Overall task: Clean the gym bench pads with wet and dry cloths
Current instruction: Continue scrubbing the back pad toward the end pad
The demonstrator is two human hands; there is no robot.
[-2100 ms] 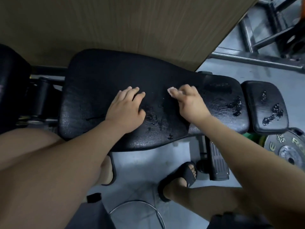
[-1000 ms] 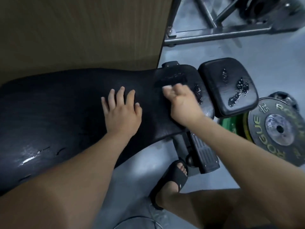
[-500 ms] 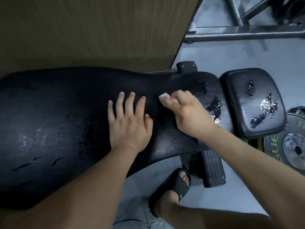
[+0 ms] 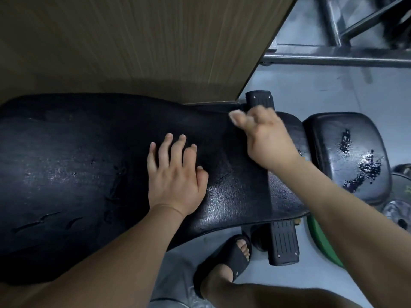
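The long black bench pad (image 4: 77, 165) stretches across the view, cracked and damp in patches. My left hand (image 4: 175, 176) rests flat on its middle, fingers spread, holding nothing. My right hand (image 4: 266, 138) is blurred near the pad's far right end, pressing a small white cloth (image 4: 233, 114) whose tip shows past the fingers. To the right sits the smaller black seat pad (image 4: 347, 156) with worn, wet-looking patches.
A wooden panel (image 4: 138, 41) stands right behind the bench. A steel rack frame (image 4: 333, 56) lies on the grey floor at the back right. Weight plates (image 4: 400, 212) lean at the right edge. My sandalled foot (image 4: 229, 261) and a black foot bar (image 4: 283, 243) sit below the bench.
My right hand with the cloth has slid toward the pad's far edge, up and right. My left hand stays on the pad, its fingers now slightly lifted.
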